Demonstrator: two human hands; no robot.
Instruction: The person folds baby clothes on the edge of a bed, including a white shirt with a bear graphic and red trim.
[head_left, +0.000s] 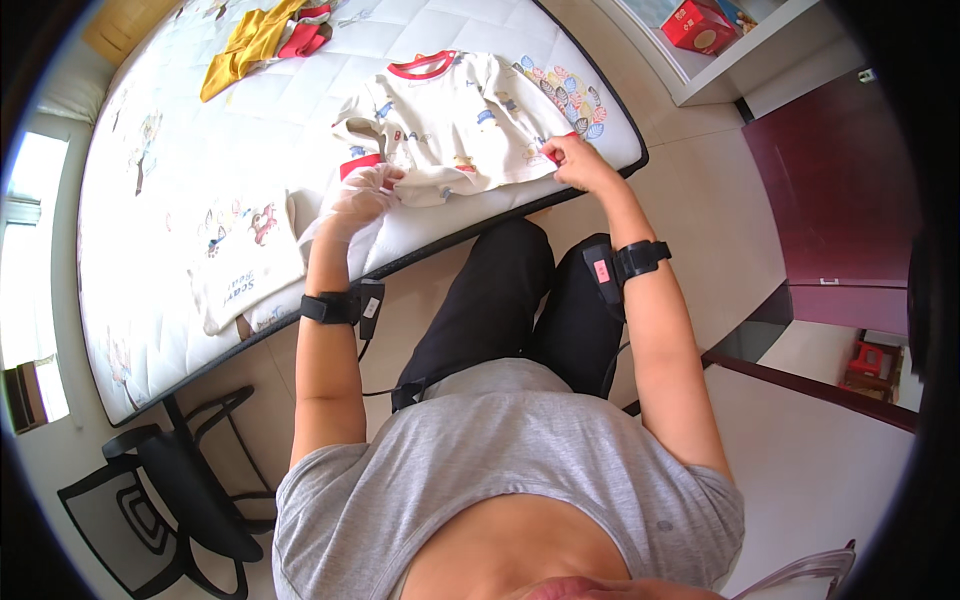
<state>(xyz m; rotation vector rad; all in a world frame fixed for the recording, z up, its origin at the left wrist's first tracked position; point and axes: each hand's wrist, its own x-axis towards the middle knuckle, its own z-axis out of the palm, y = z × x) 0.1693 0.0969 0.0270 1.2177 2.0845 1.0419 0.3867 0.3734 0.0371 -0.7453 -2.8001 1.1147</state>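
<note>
A child's white long-sleeved shirt with a red collar, red cuffs and small printed figures lies spread on a quilted mattress, its neck pointing away from me. My left hand, with thin clear plastic around it, pinches the shirt near its left cuff and lower hem. The fingers of my right hand grip the red cuff of the right sleeve at the mattress edge. Closer to the left, a folded white garment with printed animals lies flat beside my left forearm.
Yellow clothing and a red piece lie crumpled at the mattress's far side. A black-framed chair stands at lower left. On a shelf at upper right sits a red box. A dark red cabinet door is at the right.
</note>
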